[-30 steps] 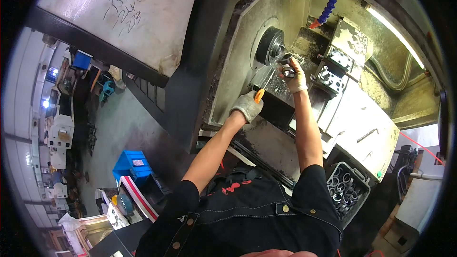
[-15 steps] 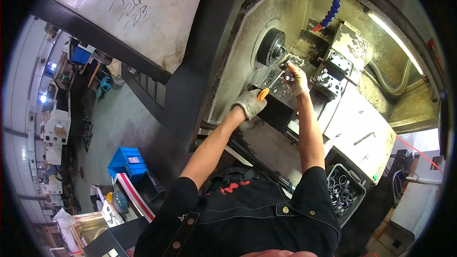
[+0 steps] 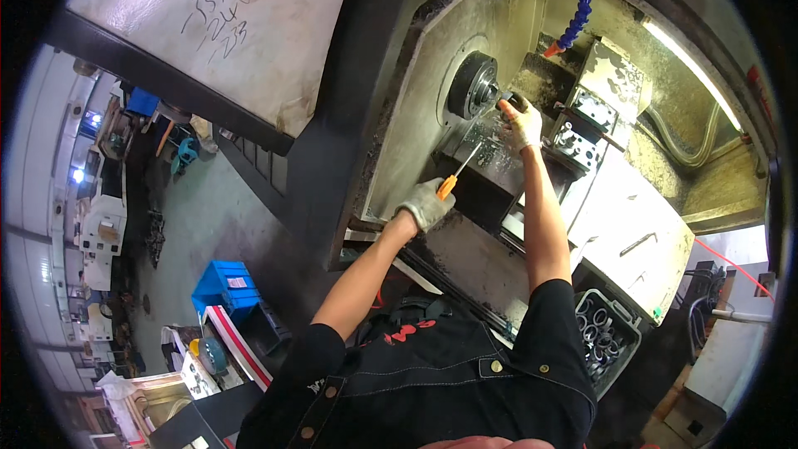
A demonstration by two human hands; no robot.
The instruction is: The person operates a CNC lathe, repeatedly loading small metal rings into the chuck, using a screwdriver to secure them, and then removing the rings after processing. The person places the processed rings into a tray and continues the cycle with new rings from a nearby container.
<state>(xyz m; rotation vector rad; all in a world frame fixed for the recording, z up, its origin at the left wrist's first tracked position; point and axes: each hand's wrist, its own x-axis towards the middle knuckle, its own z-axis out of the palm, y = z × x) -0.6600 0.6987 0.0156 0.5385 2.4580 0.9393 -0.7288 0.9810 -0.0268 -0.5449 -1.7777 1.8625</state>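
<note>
My left hand (image 3: 427, 204), in a grey work glove, is closed round the orange handle of a screwdriver (image 3: 449, 186), its thin metal shaft angled up and away to the right. My gloved right hand (image 3: 524, 125) is closed on a small dark metal ring (image 3: 509, 101), partly hidden by the fingers. That ring is held up against or just beside the nose of the lathe chuck (image 3: 474, 86); whether they touch I cannot tell. Below the right hand, metal chips lie on the machine bed (image 3: 494, 156).
Right of my hand stands a tool block (image 3: 575, 141). A blue coolant hose (image 3: 583, 12) with an orange nozzle hangs above. A crate (image 3: 629, 341) of metal rings stands at the right, beside a pale machine cover (image 3: 636, 229). A blue bin (image 3: 224, 287) is at the left.
My right hand has moved the ring from near the screwdriver tip up to the chuck nose. My left hand has drawn back toward me with the screwdriver, whose shaft now shows clear.
</note>
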